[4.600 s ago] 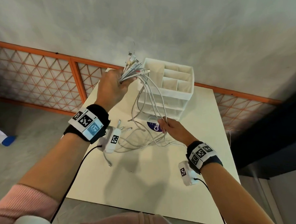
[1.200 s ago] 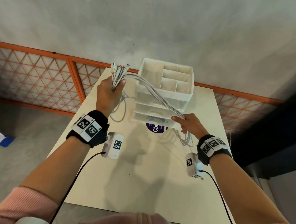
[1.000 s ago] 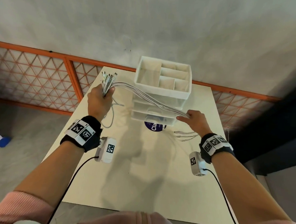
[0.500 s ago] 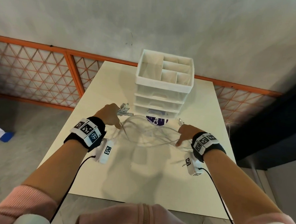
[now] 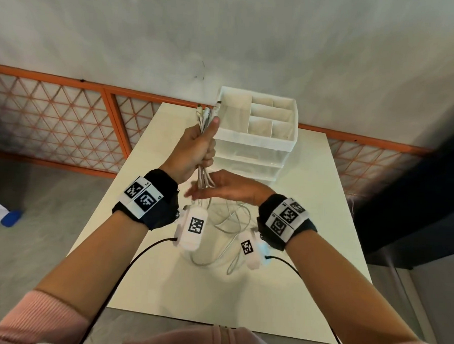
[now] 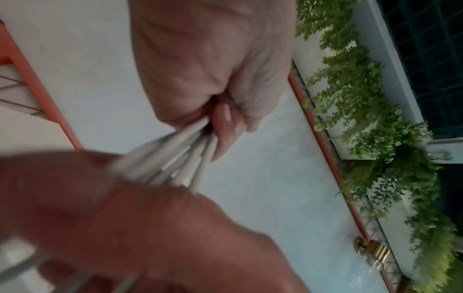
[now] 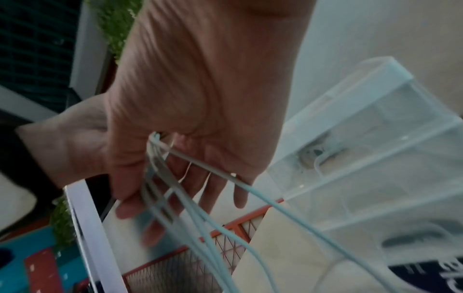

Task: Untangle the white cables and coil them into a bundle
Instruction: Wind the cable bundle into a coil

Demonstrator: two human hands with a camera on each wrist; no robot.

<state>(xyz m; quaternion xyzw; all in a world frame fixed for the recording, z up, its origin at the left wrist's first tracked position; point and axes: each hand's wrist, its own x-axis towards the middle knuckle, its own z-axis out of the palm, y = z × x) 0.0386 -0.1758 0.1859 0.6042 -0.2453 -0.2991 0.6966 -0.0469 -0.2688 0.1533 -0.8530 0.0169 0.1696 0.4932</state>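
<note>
My left hand [image 5: 195, 149] is raised above the table and grips a bunch of white cables [image 5: 204, 177] in its fist. Their plug ends [image 5: 206, 114] stick up past the thumb. The cables hang down from the fist and lie in loose loops [image 5: 228, 224] on the table. Just under the fist, my right hand [image 5: 219, 191] lies crosswise with straight fingers pointing left, against the hanging strands. In the right wrist view the strands [image 7: 200, 208] run across the open palm [image 7: 200, 99]. In the left wrist view the fist [image 6: 213, 79] clamps the cables [image 6: 180, 158].
A white drawer organiser [image 5: 256, 136] with open top compartments stands at the back of the cream table [image 5: 308, 255], right behind my left hand. An orange lattice fence [image 5: 52, 123] and a grey wall lie beyond. A blue-and-white object [image 5: 10, 217] sits on the floor at left.
Half a second ago both hands were low on the table. My left hand has since lifted the cable ends up, and my right hand has swung left under it with fingers straightened.
</note>
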